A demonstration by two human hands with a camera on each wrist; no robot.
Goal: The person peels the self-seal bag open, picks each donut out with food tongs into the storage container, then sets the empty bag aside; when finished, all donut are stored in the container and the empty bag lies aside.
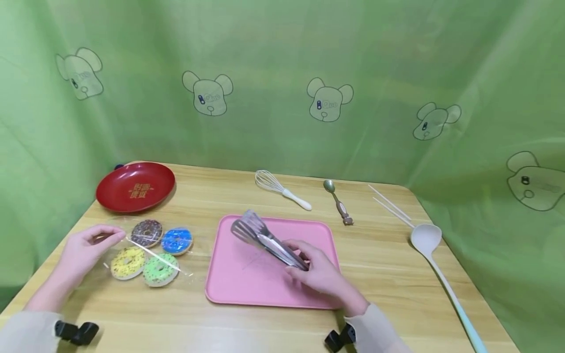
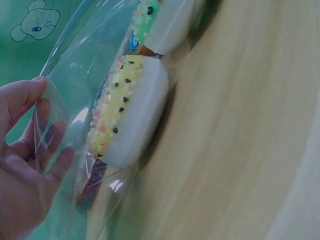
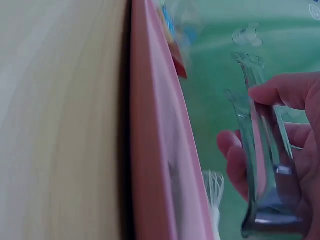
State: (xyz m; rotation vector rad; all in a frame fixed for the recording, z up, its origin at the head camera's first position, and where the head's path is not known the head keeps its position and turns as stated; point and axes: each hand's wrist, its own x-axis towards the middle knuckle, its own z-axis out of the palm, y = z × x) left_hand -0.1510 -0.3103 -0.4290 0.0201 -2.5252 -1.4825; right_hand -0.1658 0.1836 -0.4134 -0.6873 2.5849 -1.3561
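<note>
My left hand [image 1: 86, 250] pinches the edge of a clear plastic bag [image 2: 67, 107] between thumb and fingers. Inside the bag lie toy donuts: a chocolate one [image 1: 147, 233], a blue one [image 1: 176, 241], a yellow one [image 1: 128, 262] and a green one [image 1: 160, 270], all with sprinkles. The right hand [image 1: 320, 269] holds metal tongs [image 1: 275, 246], thumb on one arm and fingers on the other. Their tips point to the far left and stand apart, above a pink tray [image 1: 234, 289]. In the right wrist view, the tongs [image 3: 272, 195] are seen from their hinged end.
Behind the donuts stands a red plate [image 1: 115, 193]. Along the back lie a white whisk [image 1: 282, 189] and a spoon [image 1: 337, 201] with a brown handle. White chopsticks [image 1: 393, 206] and a long ladle [image 1: 446, 279] lie on the right. A green curtain [image 1: 273, 44] surrounds the wooden table [image 1: 379, 304].
</note>
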